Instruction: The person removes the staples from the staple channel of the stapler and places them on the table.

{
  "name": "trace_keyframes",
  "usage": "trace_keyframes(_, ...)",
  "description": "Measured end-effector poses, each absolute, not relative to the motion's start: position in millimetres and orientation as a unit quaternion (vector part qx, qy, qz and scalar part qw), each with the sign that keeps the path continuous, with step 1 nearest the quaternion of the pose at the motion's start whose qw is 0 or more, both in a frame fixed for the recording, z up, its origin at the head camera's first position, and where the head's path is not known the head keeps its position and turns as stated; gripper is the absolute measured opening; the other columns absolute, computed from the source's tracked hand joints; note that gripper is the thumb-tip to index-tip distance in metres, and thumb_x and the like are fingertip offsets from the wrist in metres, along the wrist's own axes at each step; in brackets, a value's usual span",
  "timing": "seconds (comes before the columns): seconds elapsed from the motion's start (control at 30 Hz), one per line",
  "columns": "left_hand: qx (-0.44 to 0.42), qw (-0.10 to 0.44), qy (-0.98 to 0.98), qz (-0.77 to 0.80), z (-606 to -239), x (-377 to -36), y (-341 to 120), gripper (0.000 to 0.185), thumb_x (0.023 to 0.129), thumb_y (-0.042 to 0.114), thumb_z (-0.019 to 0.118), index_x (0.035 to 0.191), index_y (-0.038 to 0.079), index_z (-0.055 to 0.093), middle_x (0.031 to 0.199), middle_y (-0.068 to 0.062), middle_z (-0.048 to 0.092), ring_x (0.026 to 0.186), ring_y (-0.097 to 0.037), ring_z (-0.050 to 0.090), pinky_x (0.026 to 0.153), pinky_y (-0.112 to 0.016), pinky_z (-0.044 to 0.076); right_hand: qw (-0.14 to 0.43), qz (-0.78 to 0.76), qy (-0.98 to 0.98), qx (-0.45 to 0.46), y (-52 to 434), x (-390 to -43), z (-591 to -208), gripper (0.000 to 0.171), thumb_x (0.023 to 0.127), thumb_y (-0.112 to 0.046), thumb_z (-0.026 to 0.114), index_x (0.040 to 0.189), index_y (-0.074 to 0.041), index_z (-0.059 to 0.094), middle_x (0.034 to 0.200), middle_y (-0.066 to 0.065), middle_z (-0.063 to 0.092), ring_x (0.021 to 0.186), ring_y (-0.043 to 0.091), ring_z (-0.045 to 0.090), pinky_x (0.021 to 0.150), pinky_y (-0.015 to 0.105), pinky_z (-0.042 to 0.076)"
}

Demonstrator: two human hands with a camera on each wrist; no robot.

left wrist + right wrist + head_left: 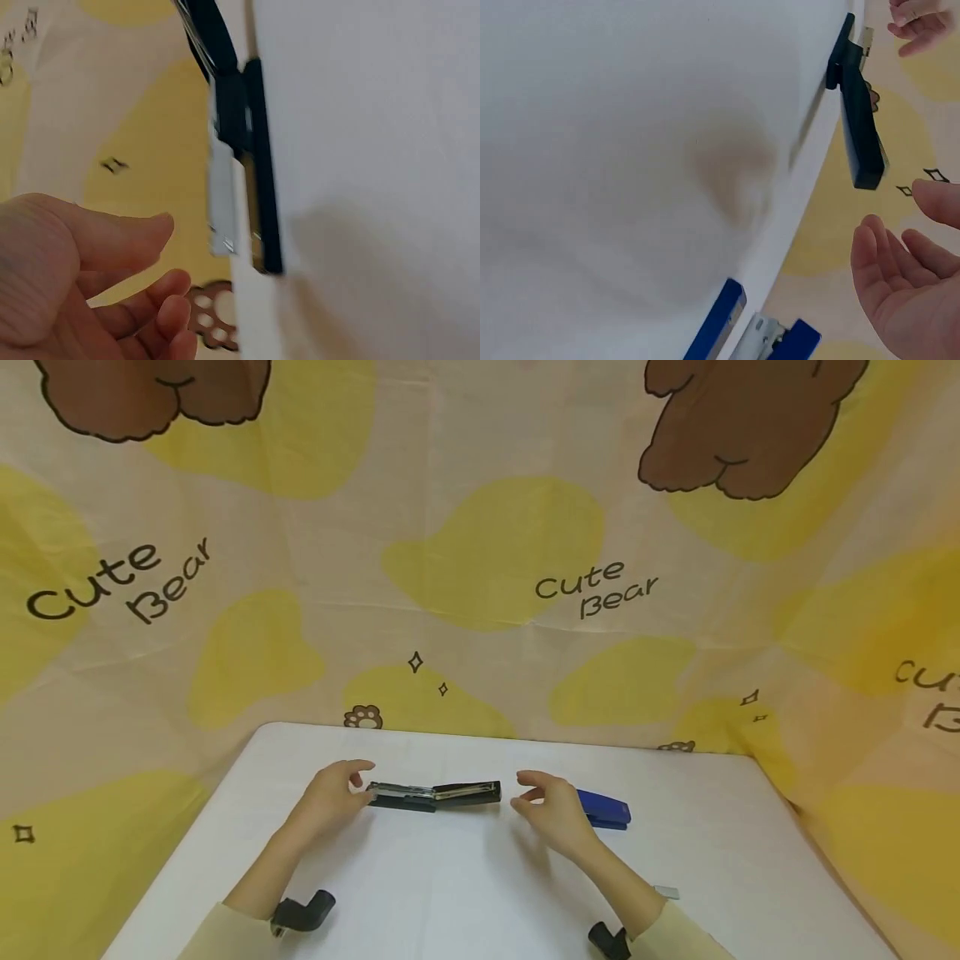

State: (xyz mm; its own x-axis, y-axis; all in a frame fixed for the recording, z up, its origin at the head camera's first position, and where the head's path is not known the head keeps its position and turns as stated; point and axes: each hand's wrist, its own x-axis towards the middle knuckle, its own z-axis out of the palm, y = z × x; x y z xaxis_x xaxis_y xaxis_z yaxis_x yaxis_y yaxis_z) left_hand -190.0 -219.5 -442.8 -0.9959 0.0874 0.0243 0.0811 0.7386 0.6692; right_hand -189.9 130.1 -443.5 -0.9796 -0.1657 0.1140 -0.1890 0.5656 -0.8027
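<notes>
A blue stapler (603, 809) lies on the white table (450, 893) before a bear-print cloth backdrop (480, 568).

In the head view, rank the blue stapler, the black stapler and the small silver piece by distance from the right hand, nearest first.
1. Blue stapler: just behind the right hand, on its outer side.
2. Black stapler: opened flat, on the hand's inner side, across a small gap.
3. Small silver piece: farthest, near the table's front, beside the right sleeve.

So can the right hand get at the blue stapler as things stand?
Probably yes. The blue stapler lies on the white table just beyond the right hand, which is open and holds nothing. Nothing lies between them; the black stapler is off to the other side, by the left hand.
</notes>
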Motion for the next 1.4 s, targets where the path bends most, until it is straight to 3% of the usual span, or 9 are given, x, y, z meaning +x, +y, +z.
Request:
trace_keyframes(0.2,0.043,-0.039,0.931,0.361,-423,-178,-186,0.046,0.087,0.01,0.079,0.132,0.001,0.069,0.113,-0.02,0.068,0.073,-0.02,0.053,0.065,-0.035,0.045,0.031,0.447,-0.888,0.102,150,-180,-432,0.034,0.09,-0.007,0.079,0.123,-0.002,0.074,0.115,0.013,0.075,0.091,0.017,0.069,0.07,0.029,0.054)
trace_keyframes(0.43,0.078,-0.097,0.931,0.342,-416,-168,-151,0.041,0.085,0.015,0.081,0.125,0.008,0.075,0.107,-0.009,0.072,0.086,-0.023,0.062,0.077,-0.043,0.048,0.055,0.437,-0.893,0.094,175,-174,-430,0.032,0.088,-0.005,0.081,0.119,-0.002,0.075,0.105,0.009,0.075,0.084,0.015,0.065,0.068,0.025,0.052)
trace_keyframes(0.7,0.108,-0.112,0.923,0.352,-414,-166,-118,0.037,0.086,0.017,0.082,0.122,0.012,0.076,0.106,-0.003,0.072,0.099,-0.029,0.066,0.086,-0.049,0.047,0.062,0.409,-0.908,0.073,205,-172,-428,0.033,0.089,-0.006,0.08,0.121,-0.001,0.073,0.102,0.007,0.074,0.084,0.02,0.065,0.067,0.026,0.053)
trace_keyframes(0.93,0.126,-0.102,0.915,0.371,-409,-168,-93,0.035,0.089,0.018,0.079,0.124,0.013,0.075,0.112,-0.002,0.072,0.109,-0.029,0.065,0.093,-0.05,0.046,0.066,0.383,-0.918,0.074,228,-171,-426,0.034,0.091,-0.008,0.079,0.124,-0.003,0.072,0.115,0.011,0.074,0.092,0.023,0.066,0.075,0.03,0.054)
trace_keyframes(1.17,0.148,-0.103,0.909,0.376,-405,-168,-77,0.035,0.09,0.018,0.076,0.124,0.012,0.075,0.117,-0.003,0.072,0.113,-0.028,0.063,0.097,-0.051,0.045,0.082,0.348,-0.93,0.085,253,-166,-428,0.038,0.091,-0.008,0.08,0.126,0.0,0.069,0.121,0.017,0.072,0.106,0.031,0.068,0.092,0.05,0.052)
trace_keyframes(1.4,0.169,-0.114,0.899,0.388,-404,-167,-63,0.033,0.091,0.017,0.077,0.123,0.011,0.076,0.118,-0.006,0.072,0.111,-0.028,0.063,0.096,-0.052,0.045,0.047,0.338,-0.937,0.077,269,-166,-430,0.048,0.091,-0.014,0.081,0.133,0.001,0.064,0.129,0.021,0.068,0.113,0.036,0.064,0.094,0.054,0.051)
